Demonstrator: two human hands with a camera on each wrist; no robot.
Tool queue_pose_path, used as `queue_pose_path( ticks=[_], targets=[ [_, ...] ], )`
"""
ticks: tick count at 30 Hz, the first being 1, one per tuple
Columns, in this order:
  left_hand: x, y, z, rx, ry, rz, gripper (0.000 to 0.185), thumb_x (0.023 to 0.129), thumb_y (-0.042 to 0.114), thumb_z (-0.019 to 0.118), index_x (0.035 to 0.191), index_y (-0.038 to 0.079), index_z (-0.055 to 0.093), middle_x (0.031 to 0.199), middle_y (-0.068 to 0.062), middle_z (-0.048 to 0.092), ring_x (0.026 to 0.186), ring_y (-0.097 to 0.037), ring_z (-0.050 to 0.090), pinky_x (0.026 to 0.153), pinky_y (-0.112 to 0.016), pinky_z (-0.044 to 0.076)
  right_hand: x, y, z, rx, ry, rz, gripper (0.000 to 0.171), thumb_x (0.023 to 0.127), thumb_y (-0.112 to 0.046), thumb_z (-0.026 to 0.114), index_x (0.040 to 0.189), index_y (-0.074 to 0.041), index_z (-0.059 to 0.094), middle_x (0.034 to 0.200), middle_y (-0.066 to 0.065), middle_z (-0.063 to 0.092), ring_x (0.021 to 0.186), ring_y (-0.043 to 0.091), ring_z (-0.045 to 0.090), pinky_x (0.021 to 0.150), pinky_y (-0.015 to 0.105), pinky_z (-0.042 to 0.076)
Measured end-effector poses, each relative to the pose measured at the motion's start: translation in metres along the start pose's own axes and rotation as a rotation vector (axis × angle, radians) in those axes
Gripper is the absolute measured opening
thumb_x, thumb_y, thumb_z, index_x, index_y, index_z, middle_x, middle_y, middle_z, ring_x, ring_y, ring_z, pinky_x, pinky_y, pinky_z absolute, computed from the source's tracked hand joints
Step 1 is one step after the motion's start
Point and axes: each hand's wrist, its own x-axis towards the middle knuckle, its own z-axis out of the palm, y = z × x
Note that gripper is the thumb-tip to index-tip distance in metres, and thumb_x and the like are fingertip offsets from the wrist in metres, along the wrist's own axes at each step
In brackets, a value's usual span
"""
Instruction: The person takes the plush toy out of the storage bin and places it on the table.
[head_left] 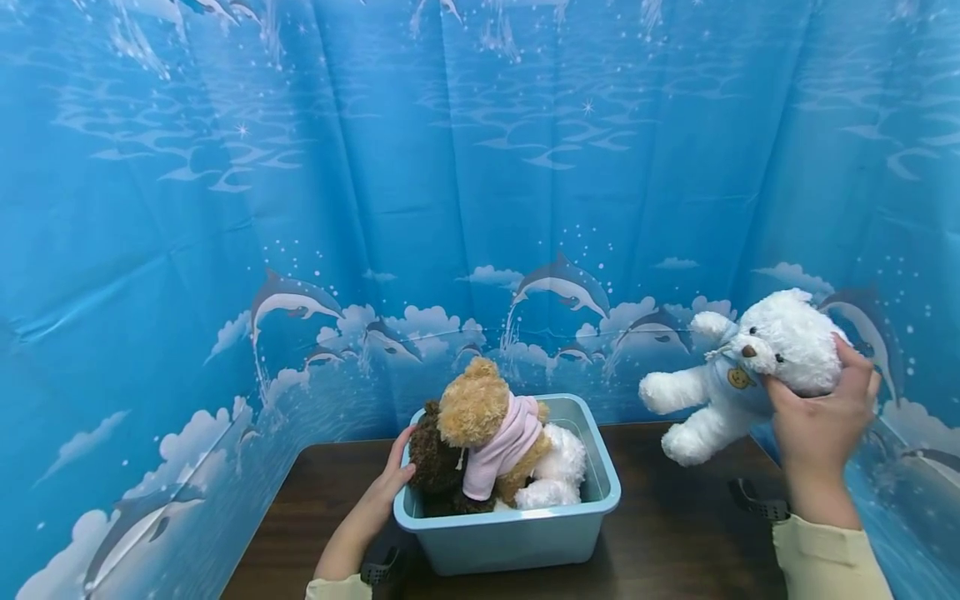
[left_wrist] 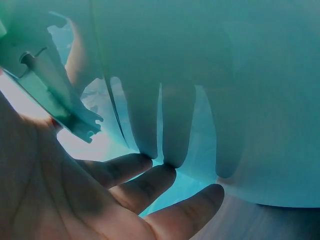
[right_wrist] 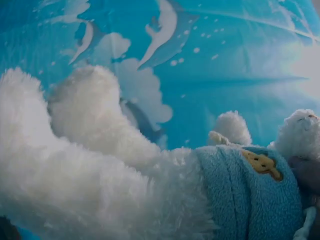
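My right hand (head_left: 825, 417) grips a white teddy bear (head_left: 795, 337) by its head and neck, holding it tilted in the air to the right of a light blue plastic bin (head_left: 517, 542). The bear wears a pale blue top (right_wrist: 245, 195) with a yellow face patch. At the bin's left side, my left hand (head_left: 382, 487) holds the rim, thumb over it, with fingertips (left_wrist: 205, 202) against the outer wall. Inside the bin, a tan teddy bear (head_left: 480, 404) in a pink hoodie leans over a dark brown plush (head_left: 433, 454) and a white plush (head_left: 558, 467), both partly hidden.
The bin stands on a dark brown wooden table (head_left: 690, 508). Behind and at both sides hangs a blue curtain (head_left: 480, 208) printed with dolphins and clouds. Black straps (head_left: 757, 500) circle both wrists.
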Motion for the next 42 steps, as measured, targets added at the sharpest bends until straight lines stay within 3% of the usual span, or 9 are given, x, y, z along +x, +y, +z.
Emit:
queue_pose_path(
  ticks=[3, 7, 11, 15, 22, 30, 35, 42],
  targets=[
    [-0.001, -0.001, -0.001, 0.004, -0.001, 0.005, 0.080, 0.111, 0.046, 0.042, 0.176, 0.023, 0.003, 0.184, -0.018, -0.006, 0.168, -0.053, -0.006, 0.123, -0.088, 0.003, 0.001, 0.010, 0.006, -0.041, -0.016, 0.033, 0.084, 0.083, -0.016, 0.094, 0.153, -0.041, 0.056, 0.153, 0.000, 0.058, 0.133, 0.008, 0.050, 0.106, 0.029, 0.039],
    [-0.001, -0.001, -0.001, 0.001, -0.002, 0.004, 0.079, 0.111, 0.046, 0.041, 0.176, 0.023, 0.003, 0.184, -0.018, -0.007, 0.168, -0.053, -0.007, 0.123, -0.088, 0.003, 0.001, 0.023, 0.011, -0.076, -0.052, 0.041, 0.086, 0.086, -0.019, 0.092, 0.156, -0.045, 0.050, 0.154, 0.009, 0.056, 0.136, 0.020, 0.052, 0.103, 0.035, 0.040],
    [-0.001, 0.001, 0.001, 0.000, 0.000, -0.003, 0.078, 0.111, 0.047, 0.041, 0.176, 0.024, 0.004, 0.184, -0.017, -0.007, 0.168, -0.052, -0.007, 0.123, -0.088, 0.003, 0.003, 0.033, 0.016, -0.102, -0.091, 0.087, 0.087, 0.087, -0.015, 0.090, 0.160, -0.037, 0.049, 0.156, 0.016, 0.051, 0.140, 0.035, 0.050, 0.107, 0.048, 0.040],
    [0.000, 0.003, 0.002, 0.011, 0.003, 0.012, 0.078, 0.111, 0.048, 0.041, 0.176, 0.025, 0.005, 0.185, -0.016, -0.006, 0.169, -0.052, -0.005, 0.123, -0.088, 0.004, 0.003, 0.042, 0.019, -0.111, -0.106, 0.117, 0.088, 0.087, -0.011, 0.090, 0.163, -0.026, 0.048, 0.158, 0.017, 0.050, 0.144, 0.037, 0.047, 0.112, 0.058, 0.040],
    [-0.001, 0.003, 0.001, 0.015, 0.005, 0.020, 0.079, 0.110, 0.048, 0.042, 0.176, 0.026, 0.004, 0.185, -0.017, -0.005, 0.168, -0.052, -0.003, 0.123, -0.089, 0.005, -0.005, 0.053, 0.019, -0.090, -0.157, 0.151, 0.090, 0.088, -0.007, 0.088, 0.165, -0.023, 0.044, 0.162, 0.018, 0.044, 0.149, 0.038, 0.042, 0.120, 0.067, 0.041],
    [-0.001, 0.004, 0.002, 0.000, 0.002, -0.031, 0.080, 0.110, 0.049, 0.042, 0.176, 0.025, 0.004, 0.184, -0.018, -0.008, 0.167, -0.055, -0.007, 0.122, -0.089, 0.004, -0.015, 0.073, 0.019, -0.109, -0.197, 0.241, 0.089, 0.093, -0.011, 0.084, 0.168, -0.027, 0.038, 0.166, 0.016, 0.039, 0.152, 0.038, 0.039, 0.125, 0.066, 0.040],
    [0.000, 0.002, 0.002, 0.009, 0.013, -0.042, 0.079, 0.111, 0.052, 0.041, 0.176, 0.025, 0.004, 0.184, -0.018, -0.008, 0.167, -0.055, -0.007, 0.122, -0.090, 0.005, -0.021, 0.087, 0.022, -0.129, -0.222, 0.275, 0.090, 0.096, -0.010, 0.081, 0.171, -0.025, 0.034, 0.167, 0.019, 0.036, 0.152, 0.044, 0.040, 0.122, 0.071, 0.042],
    [0.000, 0.000, 0.002, -0.004, 0.014, -0.032, 0.079, 0.111, 0.050, 0.041, 0.176, 0.025, 0.004, 0.184, -0.018, -0.007, 0.167, -0.055, -0.007, 0.121, -0.090, 0.004, -0.025, 0.109, 0.025, -0.034, -0.212, 0.376, 0.094, 0.098, -0.015, 0.078, 0.169, -0.032, 0.018, 0.174, 0.015, 0.034, 0.161, 0.040, 0.037, 0.131, 0.064, 0.032]
  ],
)
